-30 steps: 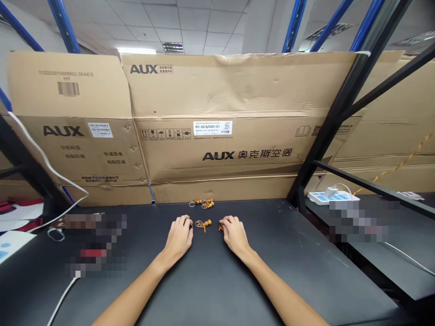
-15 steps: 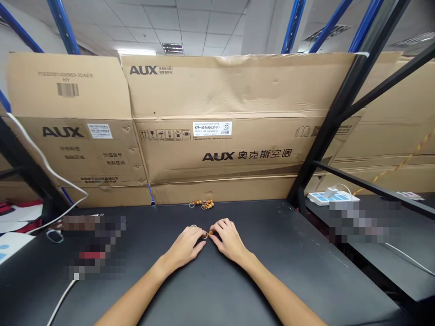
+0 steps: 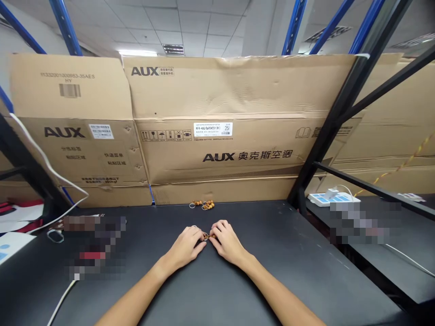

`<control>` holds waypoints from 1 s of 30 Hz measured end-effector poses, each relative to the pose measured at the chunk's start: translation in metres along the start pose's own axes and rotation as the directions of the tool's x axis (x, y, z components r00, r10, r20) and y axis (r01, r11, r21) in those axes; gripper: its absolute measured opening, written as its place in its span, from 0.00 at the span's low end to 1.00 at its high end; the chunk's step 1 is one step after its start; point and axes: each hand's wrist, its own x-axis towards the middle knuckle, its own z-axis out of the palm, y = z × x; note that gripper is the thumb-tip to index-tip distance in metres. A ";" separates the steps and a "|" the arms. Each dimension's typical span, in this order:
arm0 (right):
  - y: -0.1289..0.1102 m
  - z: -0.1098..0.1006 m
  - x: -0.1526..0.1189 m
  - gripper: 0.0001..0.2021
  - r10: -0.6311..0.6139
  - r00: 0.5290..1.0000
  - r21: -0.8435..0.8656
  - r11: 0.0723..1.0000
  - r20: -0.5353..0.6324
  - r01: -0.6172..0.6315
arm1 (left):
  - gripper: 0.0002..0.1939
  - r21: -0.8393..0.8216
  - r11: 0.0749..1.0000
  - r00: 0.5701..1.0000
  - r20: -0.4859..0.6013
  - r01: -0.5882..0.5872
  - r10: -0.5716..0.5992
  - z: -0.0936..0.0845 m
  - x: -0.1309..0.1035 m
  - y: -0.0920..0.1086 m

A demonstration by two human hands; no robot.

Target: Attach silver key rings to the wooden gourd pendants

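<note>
My left hand (image 3: pixel 189 243) and my right hand (image 3: pixel 225 241) meet over the middle of the black table (image 3: pixel 204 290). Between their fingertips is a small brown beaded keyring (image 3: pixel 206 236), partly covered by the fingers. The fingers of both hands are pinched on it, one hand at each side. Part of a metal ring shows behind the left fingers. Farther back, against the cardboard, lie two similar beaded keyrings (image 3: pixel 208 205) with metal rings.
A large cardboard sheet (image 3: pixel 231 95) stands along the table's back edge. Black rack posts (image 3: pixel 319 136) rise on the right. A white cable (image 3: pixel 50 167) hangs at the left, near a blurred-out item (image 3: pixel 98 244). A power strip (image 3: pixel 331 198) lies on the right-hand shelf.
My right fingers have shifted slightly, and a little more of the beaded keyring shows between the hands. The other keyrings lie where they were.
</note>
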 end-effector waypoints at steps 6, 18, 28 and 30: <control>-0.006 -0.002 0.000 0.03 -0.052 0.998 0.071 0.996 0.028 0.050 | 0.05 0.059 0.998 1.000 -0.021 -0.005 0.006 0.000 0.001 0.002; -0.005 0.001 -0.001 0.04 0.014 0.999 -0.032 0.999 0.033 -0.013 | 0.07 0.129 0.992 1.000 0.003 0.010 -0.011 0.001 0.002 0.003; -0.001 0.002 0.000 0.03 0.072 0.997 0.032 0.997 -0.033 -0.071 | 0.10 0.058 0.998 1.000 0.020 -0.011 0.010 0.001 0.001 0.003; 0.001 0.001 0.000 0.04 0.104 0.993 0.009 0.995 -0.047 -0.104 | 0.09 0.037 0.999 1.000 0.016 -0.023 0.023 0.000 0.001 0.003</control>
